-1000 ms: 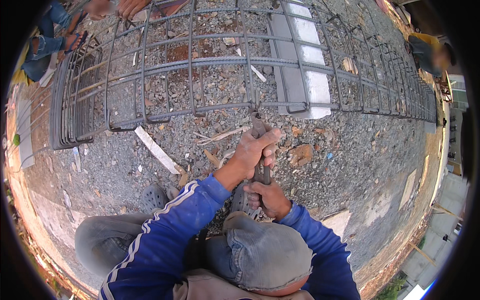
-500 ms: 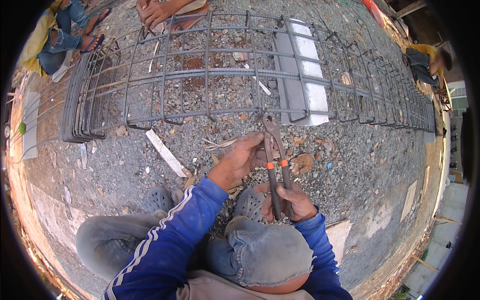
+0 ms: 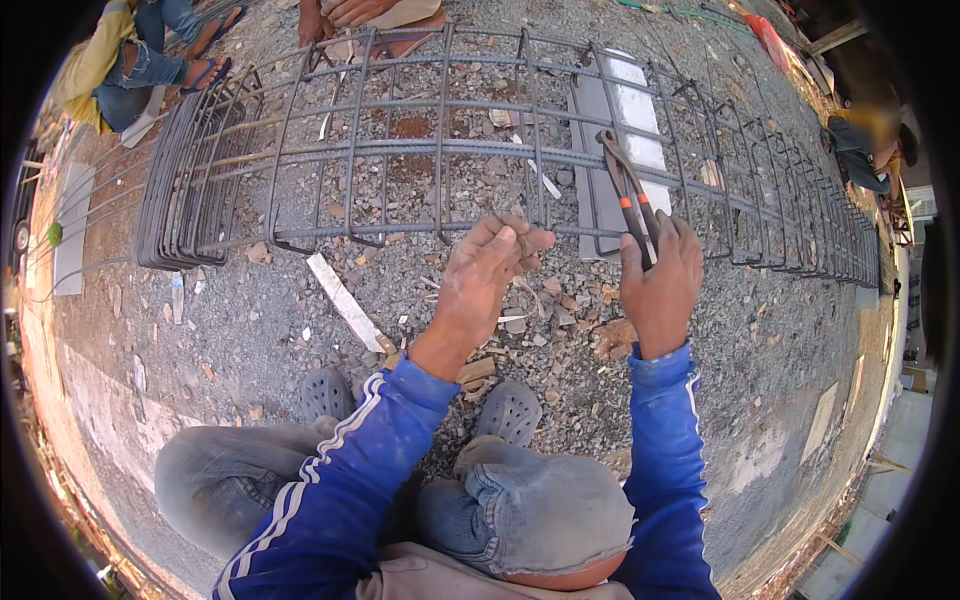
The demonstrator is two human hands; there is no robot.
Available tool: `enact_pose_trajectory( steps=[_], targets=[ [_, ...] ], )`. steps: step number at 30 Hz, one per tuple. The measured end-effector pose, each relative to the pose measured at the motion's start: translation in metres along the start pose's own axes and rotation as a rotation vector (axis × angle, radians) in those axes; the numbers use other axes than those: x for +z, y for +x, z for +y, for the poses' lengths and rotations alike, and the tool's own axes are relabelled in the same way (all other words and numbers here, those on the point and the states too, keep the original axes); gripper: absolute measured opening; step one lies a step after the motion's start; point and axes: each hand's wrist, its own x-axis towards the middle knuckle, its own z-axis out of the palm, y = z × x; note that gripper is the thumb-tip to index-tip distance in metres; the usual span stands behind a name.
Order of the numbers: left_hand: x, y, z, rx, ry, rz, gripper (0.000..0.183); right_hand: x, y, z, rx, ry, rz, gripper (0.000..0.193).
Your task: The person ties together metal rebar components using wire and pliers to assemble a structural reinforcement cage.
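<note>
My right hand (image 3: 664, 272) is closed round the black handles of a pair of pincers (image 3: 628, 185) with orange bands. Their dark metal head points away from me, over the middle bars of a rebar cage (image 3: 470, 147). Along the cage's near lower bar, my left hand (image 3: 490, 270) is raised with thumb and fingers drawn together, close to the foot of an upright stirrup. Whatever lies between those fingertips is too small to make out.
Bunched stirrups (image 3: 185, 190) crowd the cage's left end. Under the cage lies a white-topped block (image 3: 632, 100); a pale strip (image 3: 343, 303) rests on the gravel. One person (image 3: 150, 60) is at the far left, another's hands (image 3: 345, 14) at the far side, a third (image 3: 868, 145) at right.
My right hand has carried the pincers forward and right, from beside my knee to above the cage. My left hand has come away from the pincers' head, up to the near bar.
</note>
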Motion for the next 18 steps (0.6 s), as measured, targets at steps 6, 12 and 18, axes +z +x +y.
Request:
enact_pose_trajectory(
  steps=[6, 12, 18],
  targets=[
    [0.006, -0.008, -0.007, 0.047, -0.28, -0.05, 0.019, -0.024, 0.008, -0.063, 0.034, 0.696, -0.559, 0.021],
    [-0.034, -0.016, -0.019, -0.178, 0.002, 0.323, 0.047, -0.026, 0.05, -0.068, -0.198, 0.358, -0.198, 0.009],
    [-0.069, -0.001, -0.022, 0.12, 0.125, 0.681, 0.067, -0.014, 0.067, -0.059, -0.368, 0.117, -0.292, 0.015]
  ],
)
